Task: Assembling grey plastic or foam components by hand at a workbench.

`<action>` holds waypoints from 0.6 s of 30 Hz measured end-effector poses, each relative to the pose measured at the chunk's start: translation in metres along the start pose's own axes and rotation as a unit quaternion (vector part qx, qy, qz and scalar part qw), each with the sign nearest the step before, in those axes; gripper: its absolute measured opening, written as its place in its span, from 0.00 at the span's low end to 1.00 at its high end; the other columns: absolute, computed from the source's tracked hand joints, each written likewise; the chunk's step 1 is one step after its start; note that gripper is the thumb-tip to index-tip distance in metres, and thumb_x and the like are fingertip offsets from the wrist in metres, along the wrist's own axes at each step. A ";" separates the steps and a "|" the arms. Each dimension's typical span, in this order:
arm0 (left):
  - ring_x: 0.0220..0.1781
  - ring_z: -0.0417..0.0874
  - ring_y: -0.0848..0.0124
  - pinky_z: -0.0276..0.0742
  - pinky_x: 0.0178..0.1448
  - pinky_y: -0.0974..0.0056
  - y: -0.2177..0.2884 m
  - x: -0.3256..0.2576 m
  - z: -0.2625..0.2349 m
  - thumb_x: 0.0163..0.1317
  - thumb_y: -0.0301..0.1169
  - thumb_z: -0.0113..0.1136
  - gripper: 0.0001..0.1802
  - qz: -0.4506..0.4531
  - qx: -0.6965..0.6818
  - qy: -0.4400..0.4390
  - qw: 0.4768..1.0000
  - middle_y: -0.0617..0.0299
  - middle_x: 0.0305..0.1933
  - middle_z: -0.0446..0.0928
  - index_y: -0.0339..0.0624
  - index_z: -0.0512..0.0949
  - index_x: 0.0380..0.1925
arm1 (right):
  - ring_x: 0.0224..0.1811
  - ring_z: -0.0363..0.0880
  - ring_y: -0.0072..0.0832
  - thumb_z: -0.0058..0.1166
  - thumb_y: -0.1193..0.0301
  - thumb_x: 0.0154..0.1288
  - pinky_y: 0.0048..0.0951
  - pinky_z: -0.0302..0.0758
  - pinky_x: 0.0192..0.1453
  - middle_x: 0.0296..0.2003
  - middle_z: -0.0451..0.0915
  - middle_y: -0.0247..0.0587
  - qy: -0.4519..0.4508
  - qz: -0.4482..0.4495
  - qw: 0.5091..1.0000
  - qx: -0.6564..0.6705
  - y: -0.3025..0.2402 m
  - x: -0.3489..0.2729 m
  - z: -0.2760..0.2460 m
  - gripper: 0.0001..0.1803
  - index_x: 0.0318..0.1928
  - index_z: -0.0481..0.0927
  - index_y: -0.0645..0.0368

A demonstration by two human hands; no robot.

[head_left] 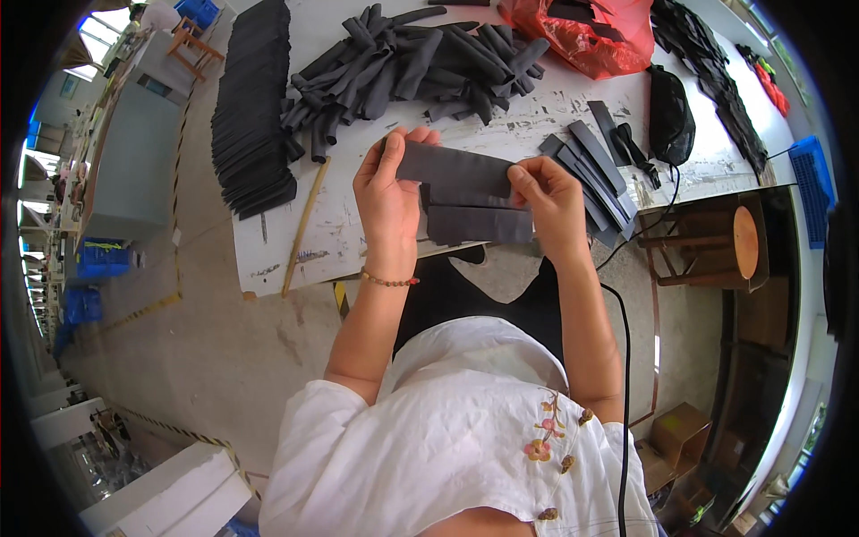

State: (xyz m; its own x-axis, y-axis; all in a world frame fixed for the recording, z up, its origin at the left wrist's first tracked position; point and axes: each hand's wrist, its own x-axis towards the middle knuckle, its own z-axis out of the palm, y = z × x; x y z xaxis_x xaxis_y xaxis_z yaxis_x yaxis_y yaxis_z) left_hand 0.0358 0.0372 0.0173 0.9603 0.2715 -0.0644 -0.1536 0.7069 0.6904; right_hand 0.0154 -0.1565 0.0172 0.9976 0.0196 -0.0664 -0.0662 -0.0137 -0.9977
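Note:
Between my two hands a dark grey fabric strip (458, 172) is stretched flat above the table's front edge. My left hand (391, 183) pinches its left end, thumb on top. At the other end my right hand (548, 199) grips the corner between thumb and fingers. Below the strip lie more dark flat pieces (479, 224) at the table edge, partly covered by it. To the right of my right hand is a loose fan of dark strips (591, 179). Beyond my hands lies a heap of rolled dark fabric pieces (420, 67).
A long stack of dark pieces (253, 107) runs along the left of the white table (264, 255), with a wooden stick (304, 228) beside it. A red plastic bag (591, 40), a black pouch (671, 116) and a black cable (625, 376) are right. A stool (744, 242) stands right.

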 end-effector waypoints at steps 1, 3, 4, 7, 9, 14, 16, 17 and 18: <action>0.44 0.84 0.61 0.80 0.51 0.61 0.002 0.000 0.000 0.65 0.29 0.61 0.10 -0.014 0.008 -0.015 1.000 0.50 0.39 0.82 0.32 0.79 0.40 | 0.26 0.70 0.15 0.57 0.68 0.68 0.19 0.67 0.33 0.23 0.75 0.29 0.013 -0.004 1.000 0.012 -0.003 0.000 -0.002 0.10 0.36 0.79 0.64; 0.42 0.84 0.64 0.79 0.51 0.63 0.003 0.001 -0.007 0.65 0.29 0.61 0.10 -0.038 0.069 -0.029 0.996 0.51 0.37 0.83 0.32 0.79 0.39 | 0.24 0.67 0.13 0.56 0.71 0.67 0.18 0.62 0.30 0.21 0.73 0.27 0.029 0.013 0.999 0.026 -0.001 0.002 -0.012 0.08 0.33 0.79 0.63; 0.41 0.84 0.67 0.79 0.50 0.65 0.000 0.004 -0.011 0.64 0.30 0.62 0.10 -0.065 0.128 -0.051 0.988 0.53 0.36 0.83 0.32 0.80 0.39 | 0.24 0.67 0.13 0.56 0.71 0.67 0.18 0.62 0.30 0.21 0.73 0.27 0.028 0.012 0.999 0.024 0.004 0.001 -0.020 0.08 0.33 0.79 0.63; 0.35 0.82 0.76 0.77 0.39 0.71 -0.022 0.017 -0.037 0.64 0.30 0.62 0.09 -0.015 0.261 -0.033 0.965 0.59 0.35 0.83 0.34 0.81 0.37 | 0.23 0.66 0.15 0.57 0.69 0.65 0.20 0.63 0.29 0.20 0.72 0.27 0.030 0.090 0.996 0.006 0.032 0.006 -0.043 0.10 0.33 0.80 0.65; 0.35 0.82 0.77 0.77 0.37 0.72 -0.023 0.033 -0.045 0.64 0.30 0.62 0.09 0.003 0.286 -0.011 0.958 0.60 0.34 0.83 0.34 0.81 0.37 | 0.23 0.67 0.17 0.57 0.69 0.65 0.22 0.65 0.29 0.19 0.71 0.29 0.042 0.047 0.988 -0.139 0.044 0.002 -0.050 0.10 0.34 0.80 0.65; 0.29 0.80 0.78 0.74 0.34 0.74 -0.009 0.132 -0.037 0.62 0.26 0.61 0.08 0.161 0.379 -0.012 0.911 0.63 0.29 0.82 0.31 0.81 0.35 | 0.28 0.73 0.32 0.59 0.71 0.62 0.32 0.71 0.35 0.30 0.75 0.41 0.223 -0.138 0.836 -0.482 0.058 0.001 -0.083 0.10 0.43 0.80 0.61; 0.28 0.79 0.78 0.74 0.35 0.73 -0.014 0.168 -0.030 0.60 0.26 0.61 0.07 0.172 0.396 -0.033 0.902 0.62 0.28 0.82 0.32 0.82 0.35 | 0.37 0.75 0.42 0.61 0.72 0.59 0.37 0.73 0.42 0.39 0.76 0.45 0.245 -0.137 0.797 -0.535 0.067 0.007 -0.095 0.14 0.46 0.79 0.59; 0.29 0.81 0.74 0.76 0.36 0.69 -0.018 0.181 -0.023 0.56 0.30 0.66 0.10 0.208 0.479 -0.027 0.853 0.59 0.29 0.82 0.34 0.82 0.35 | 0.41 0.74 0.44 0.61 0.72 0.58 0.39 0.72 0.45 0.40 0.76 0.46 0.243 -0.146 0.779 -0.559 0.068 0.010 -0.097 0.14 0.46 0.79 0.59; 0.30 0.82 0.70 0.77 0.38 0.65 -0.025 0.191 -0.018 0.53 0.35 0.70 0.14 0.244 0.555 -0.021 0.795 0.56 0.30 0.83 0.36 0.82 0.35 | 0.45 0.73 0.46 0.62 0.72 0.57 0.42 0.72 0.48 0.40 0.76 0.46 0.241 -0.155 0.761 -0.582 0.069 0.011 -0.098 0.14 0.45 0.79 0.58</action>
State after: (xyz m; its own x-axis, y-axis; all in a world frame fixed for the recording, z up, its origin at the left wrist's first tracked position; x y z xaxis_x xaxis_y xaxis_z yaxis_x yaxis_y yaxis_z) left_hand 0.2189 0.0825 -0.0252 0.8597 0.2973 0.4153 -0.2330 -0.4953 0.8369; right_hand 0.0237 -0.2553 -0.0508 0.8721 -0.1627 0.4616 -0.0429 -0.9649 -0.2590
